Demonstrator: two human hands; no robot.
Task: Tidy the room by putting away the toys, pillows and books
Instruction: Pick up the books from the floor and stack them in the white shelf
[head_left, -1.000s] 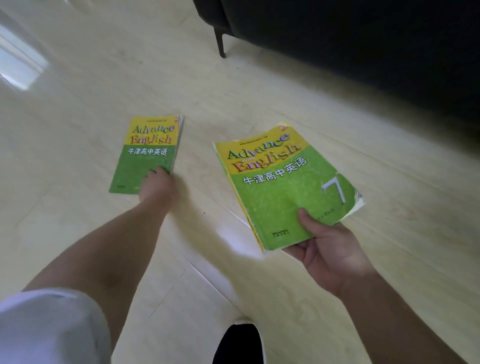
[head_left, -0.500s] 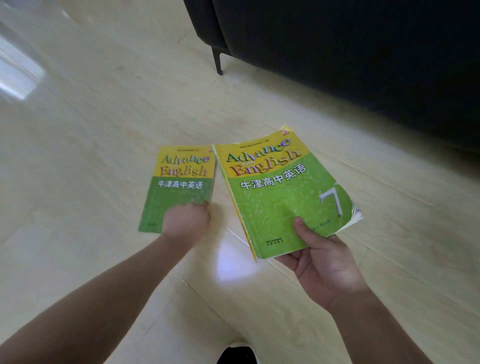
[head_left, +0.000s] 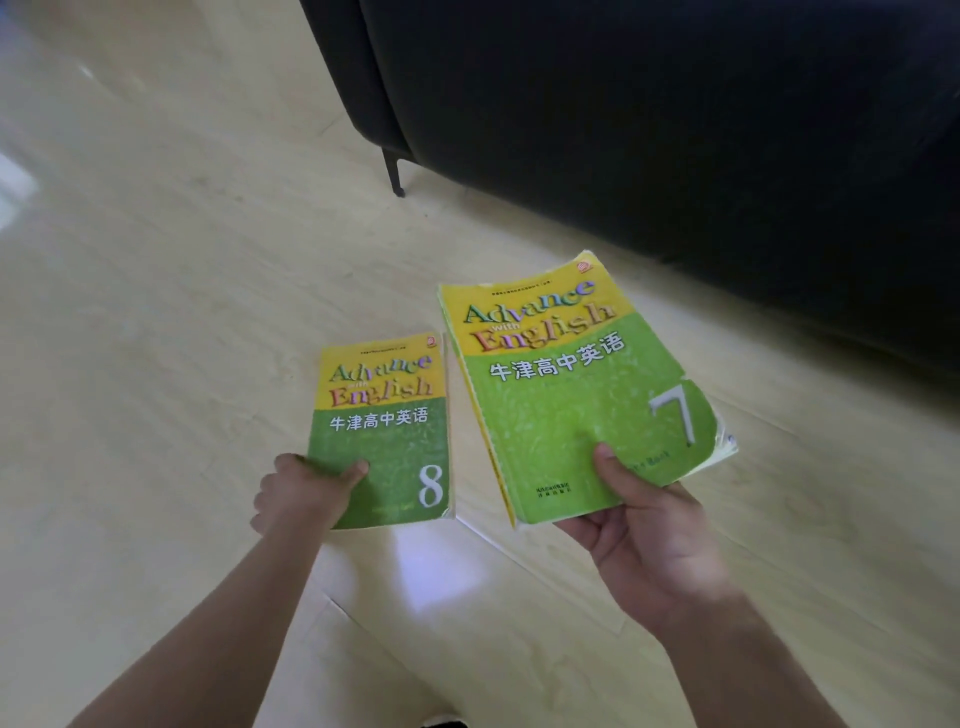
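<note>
Two green and yellow "Advance with English" textbooks are held side by side above the pale floor. My left hand (head_left: 301, 491) grips the lower left corner of the book numbered 8 (head_left: 387, 415), thumb on the cover. My right hand (head_left: 644, 525) holds the larger-looking book numbered 7 (head_left: 566, 384) from below, thumb pressed on its cover. The corner of book 7 near the number is worn and curled. The two books' inner edges nearly meet.
A black sofa (head_left: 649, 114) fills the upper right, standing on a thin dark leg (head_left: 393, 169). Pale wood-look floor (head_left: 182, 260) spreads to the left and below. A dark shoe tip (head_left: 447, 722) shows at the bottom edge.
My left hand has lifted book 8 off the floor and carried it rightward beside book 7. The number 8 on its cover now shows. The view has tilted toward the sofa.
</note>
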